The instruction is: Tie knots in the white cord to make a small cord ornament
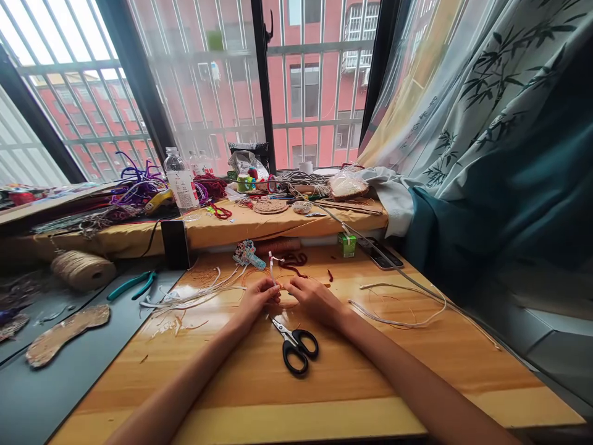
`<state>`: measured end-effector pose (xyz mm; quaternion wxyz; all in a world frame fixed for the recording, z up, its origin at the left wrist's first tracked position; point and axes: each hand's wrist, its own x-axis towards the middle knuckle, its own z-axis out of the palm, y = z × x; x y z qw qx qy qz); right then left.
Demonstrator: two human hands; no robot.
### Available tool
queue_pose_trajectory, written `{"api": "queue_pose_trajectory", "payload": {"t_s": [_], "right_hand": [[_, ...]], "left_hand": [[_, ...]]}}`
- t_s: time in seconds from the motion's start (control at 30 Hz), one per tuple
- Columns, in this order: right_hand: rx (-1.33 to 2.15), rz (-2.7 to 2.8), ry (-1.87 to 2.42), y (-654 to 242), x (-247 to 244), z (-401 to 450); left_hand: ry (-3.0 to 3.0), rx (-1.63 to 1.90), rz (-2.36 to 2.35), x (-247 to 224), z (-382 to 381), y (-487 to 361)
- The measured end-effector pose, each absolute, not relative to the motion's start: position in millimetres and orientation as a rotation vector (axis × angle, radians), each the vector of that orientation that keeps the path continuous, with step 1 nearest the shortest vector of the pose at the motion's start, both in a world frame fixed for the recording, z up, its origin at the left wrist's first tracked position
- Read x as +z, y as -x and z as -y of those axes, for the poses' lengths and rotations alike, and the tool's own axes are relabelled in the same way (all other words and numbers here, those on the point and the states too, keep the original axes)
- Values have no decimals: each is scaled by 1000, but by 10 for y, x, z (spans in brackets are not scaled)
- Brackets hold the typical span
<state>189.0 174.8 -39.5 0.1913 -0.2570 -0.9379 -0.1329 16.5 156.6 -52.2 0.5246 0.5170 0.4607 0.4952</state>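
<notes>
A short white piece [272, 270] is pinched between the thumb and fingers of the left hand [256, 301], over the middle part of the wooden table [231, 383]. The piece is held upright, and tiny bits can be seen poking out at its top. The right hand [319, 303] is held close beside the left one, with its fingers bent. It cannot be told if anything is gripped by it, because its fingertips are too hard to see.

Scissors [295, 339] with black handles are laid on the table between the two arms, and their tips are pointed toward the hands. A dark red cord [294, 268] is bent in a curve behind the hands. White cords [172, 300] are spread out on the left side of the table. On the right side, a pale cord [412, 324] is curved in a loop, and a small green box [346, 245] is placed near the back, beside a phone [383, 254].

On the gray board [88, 383] at the left, teal pliers [131, 281] are set down near a fat spool of twine [83, 270]. A clear plastic bottle [181, 184] is stood on the cloth-covered ledge [231, 227] by the window.
</notes>
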Motion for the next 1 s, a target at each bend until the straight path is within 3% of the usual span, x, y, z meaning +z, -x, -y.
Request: {"api": "queue_pose_trajectory", "payload": {"t_s": [0.53,1.0], "right_hand": [[-694,2592,692,-1871,-422,-1753],[-226,2648,1053,-1881,-345,-1713]], "left_hand": [[-1291,1157,-1088,-559,-1603,-210],[-1460,1133,-1056,-580,-1557,-231]]}}
